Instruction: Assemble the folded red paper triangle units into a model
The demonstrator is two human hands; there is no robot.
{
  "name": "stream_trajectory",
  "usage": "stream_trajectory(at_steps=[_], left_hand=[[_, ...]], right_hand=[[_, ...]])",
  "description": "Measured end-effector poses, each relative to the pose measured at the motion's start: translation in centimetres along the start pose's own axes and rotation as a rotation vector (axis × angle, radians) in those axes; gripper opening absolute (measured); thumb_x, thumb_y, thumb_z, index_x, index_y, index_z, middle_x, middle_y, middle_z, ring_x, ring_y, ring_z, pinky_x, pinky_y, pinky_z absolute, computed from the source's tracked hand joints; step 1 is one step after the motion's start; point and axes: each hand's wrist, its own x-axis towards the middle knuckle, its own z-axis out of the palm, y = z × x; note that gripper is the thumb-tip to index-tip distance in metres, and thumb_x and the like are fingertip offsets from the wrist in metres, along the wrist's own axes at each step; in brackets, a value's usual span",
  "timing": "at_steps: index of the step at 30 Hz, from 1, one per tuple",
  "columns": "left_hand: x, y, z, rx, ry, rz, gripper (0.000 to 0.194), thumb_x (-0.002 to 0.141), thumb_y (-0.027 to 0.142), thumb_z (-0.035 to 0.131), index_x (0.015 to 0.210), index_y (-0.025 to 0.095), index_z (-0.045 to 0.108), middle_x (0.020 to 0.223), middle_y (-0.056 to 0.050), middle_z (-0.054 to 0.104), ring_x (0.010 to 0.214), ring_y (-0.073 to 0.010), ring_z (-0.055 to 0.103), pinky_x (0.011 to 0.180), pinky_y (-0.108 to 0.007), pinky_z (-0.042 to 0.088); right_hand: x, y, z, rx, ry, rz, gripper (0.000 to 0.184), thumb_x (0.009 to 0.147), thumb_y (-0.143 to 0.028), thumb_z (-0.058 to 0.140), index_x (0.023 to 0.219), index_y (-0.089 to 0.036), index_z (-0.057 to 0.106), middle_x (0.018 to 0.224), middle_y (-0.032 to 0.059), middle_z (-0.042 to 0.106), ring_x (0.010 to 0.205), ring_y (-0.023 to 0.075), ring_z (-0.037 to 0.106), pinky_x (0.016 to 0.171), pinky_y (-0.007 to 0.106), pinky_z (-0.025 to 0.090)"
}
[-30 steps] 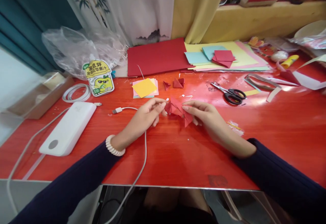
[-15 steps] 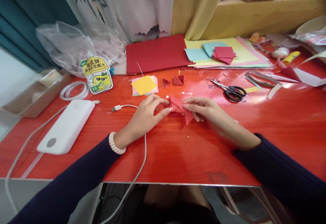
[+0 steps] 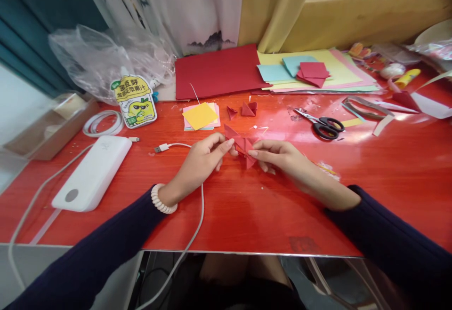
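Between my two hands is a piece of red folded paper (image 3: 245, 144) with several pointed corners, raised just over the red table. My left hand (image 3: 205, 157) pinches its left side between thumb and fingers. On its right side, my right hand (image 3: 278, 155) grips it with the thumb on top; some of those fingertips are hidden behind the paper. Just beyond lie two small folded red paper pieces, a little triangle (image 3: 231, 112) and a larger one (image 3: 249, 109). A stack of coloured paper squares (image 3: 200, 116), yellow on top, sits beyond my left hand.
Black-handled scissors (image 3: 323, 125) lie to the right, near paper strips (image 3: 367, 107). At left are a white power bank (image 3: 93, 173) and a cable (image 3: 202, 206) running over the table edge. Red sheets (image 3: 217, 72) and yellow sheets (image 3: 339, 67) line the back.
The red folded paper has been turned in my hands, and one point now sticks up at the upper left. Both hands keep hold of it, with the left thumb shifted higher.
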Motion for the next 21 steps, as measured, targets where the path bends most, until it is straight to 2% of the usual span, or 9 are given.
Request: stream_trajectory(at_steps=[3, 5, 8, 11, 14, 16, 18, 21], left_hand=[[-0.11, -0.16, 0.08, -0.052, -0.015, 0.0, 0.032, 0.094, 0.045, 0.044, 0.08, 0.019, 0.055, 0.05, 0.006, 0.045, 0.045, -0.0085, 0.039, 0.053, -0.024, 0.034], [-0.15, -0.14, 0.07, -0.058, -0.022, -0.007, 0.031, 0.094, 0.044, 0.044, 0.079, 0.019, 0.055, 0.049, 0.006, 0.043, 0.044, -0.0081, 0.038, 0.051, -0.023, 0.033], [-0.19, 0.08, -0.01, -0.053, -0.031, -0.018, 0.032, 0.094, 0.044, 0.045, 0.078, 0.018, 0.055, 0.047, 0.007, 0.04, 0.043, -0.0077, 0.036, 0.049, -0.023, 0.032], [-0.23, 0.39, -0.12, -0.026, -0.023, -0.031, 0.032, 0.091, 0.044, 0.05, 0.074, 0.017, 0.057, 0.048, 0.006, 0.043, 0.043, -0.0072, 0.037, 0.047, -0.023, 0.032], [-0.17, 0.6, -0.26, -0.019, -0.058, -0.031, 0.029, 0.087, 0.041, 0.057, 0.073, 0.016, 0.06, 0.06, 0.002, 0.058, 0.046, -0.006, 0.041, 0.047, -0.022, 0.033], [-0.02, 0.65, -0.39, -0.055, -0.056, 0.005, 0.025, 0.086, 0.037, 0.06, 0.074, 0.015, 0.06, 0.07, 0.001, 0.064, 0.047, -0.005, 0.042, 0.047, -0.02, 0.034], [0.19, 0.63, -0.5, -0.114, 0.001, 0.035, 0.022, 0.085, 0.036, 0.061, 0.078, 0.016, 0.058, 0.07, 0.002, 0.062, 0.047, -0.0043, 0.041, 0.045, -0.019, 0.033], [0.41, 0.59, -0.54, -0.184, 0.063, 0.035, 0.021, 0.085, 0.038, 0.06, 0.088, 0.017, 0.058, 0.068, 0.003, 0.059, 0.044, -0.0043, 0.038, 0.042, -0.019, 0.031]], right_hand=[[-0.07, 0.09, 0.05, 0.056, 0.027, 0.011, 0.025, 0.084, -0.038, 0.062, 0.07, -0.017, 0.058, 0.047, -0.0053, 0.048, 0.042, 0.0067, 0.038, 0.043, 0.023, 0.024], [-0.11, 0.1, 0.18, 0.115, 0.039, 0.004, 0.025, 0.084, -0.037, 0.062, 0.07, -0.018, 0.055, 0.049, -0.0045, 0.052, 0.042, 0.0074, 0.043, 0.043, 0.023, 0.028], [-0.09, 0.18, 0.46, 0.196, 0.039, -0.014, 0.022, 0.084, -0.036, 0.063, 0.074, -0.018, 0.054, 0.06, -0.0023, 0.061, 0.043, 0.0075, 0.048, 0.045, 0.023, 0.035], [0.02, 0.37, 0.59, 0.223, 0.047, -0.024, 0.022, 0.084, -0.037, 0.063, 0.077, -0.018, 0.055, 0.068, -0.0008, 0.065, 0.043, 0.0067, 0.048, 0.044, 0.023, 0.035], [0.14, 0.51, 0.36, 0.217, 0.08, -0.044, 0.023, 0.084, -0.038, 0.064, 0.076, -0.018, 0.056, 0.066, -0.0016, 0.063, 0.043, 0.0064, 0.046, 0.043, 0.023, 0.032], [0.18, 0.53, 0.07, 0.202, 0.118, -0.063, 0.023, 0.084, -0.037, 0.064, 0.075, -0.017, 0.056, 0.065, -0.0019, 0.062, 0.042, 0.0057, 0.041, 0.042, 0.023, 0.026], [0.22, 0.49, -0.22, 0.189, 0.151, -0.089, 0.022, 0.085, -0.037, 0.063, 0.075, -0.017, 0.057, 0.066, -0.0019, 0.062, 0.042, 0.005, 0.037, 0.041, 0.024, 0.02], [0.22, 0.34, -0.38, 0.153, 0.173, -0.13, 0.021, 0.085, -0.036, 0.063, 0.076, -0.018, 0.058, 0.067, -0.0018, 0.062, 0.043, 0.0053, 0.033, 0.043, 0.025, 0.019]])
